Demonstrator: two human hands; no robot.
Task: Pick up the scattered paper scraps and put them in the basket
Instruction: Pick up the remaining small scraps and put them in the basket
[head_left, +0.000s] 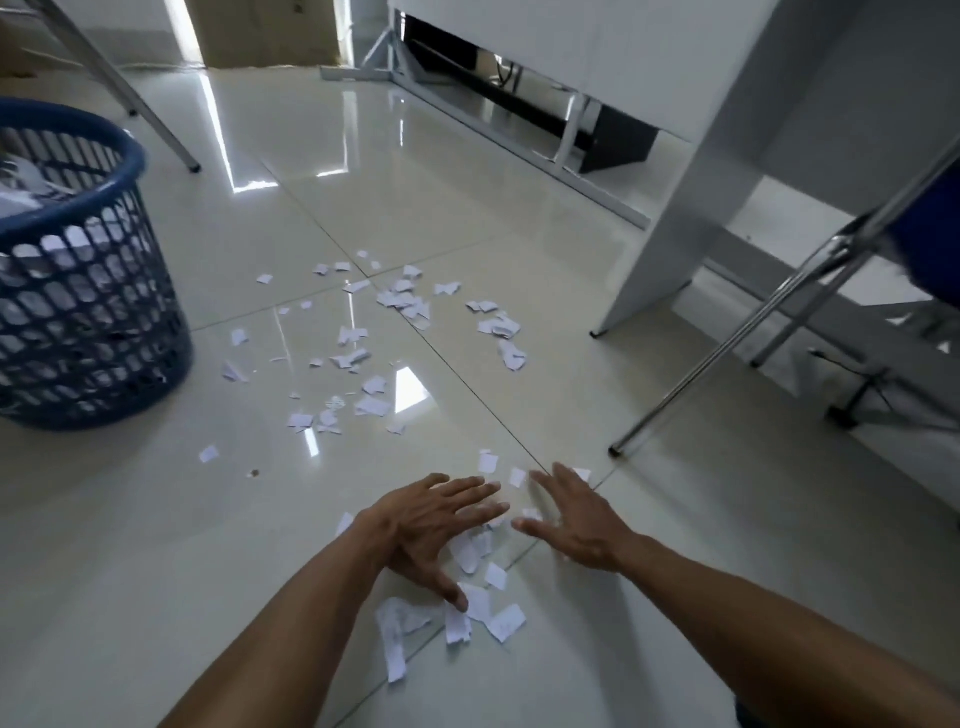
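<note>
Fingers (470, 488) of the left hand (421, 525) are spread wide & straight, thumb tip on a scrap. The right hand (576, 525) is spread flat too, holding nothing. White paper scraps (483, 608) lie btwn & under both hands on the shiny floor (519, 218). More lie scattered farther out. The blue basket (88, 312) stands far left w/ paper inside.

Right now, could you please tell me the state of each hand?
Left hand: open, fingers spread over the torn white paper scraps, holding nothing.
Right hand: open, fingers spread, holding nothing.
</note>
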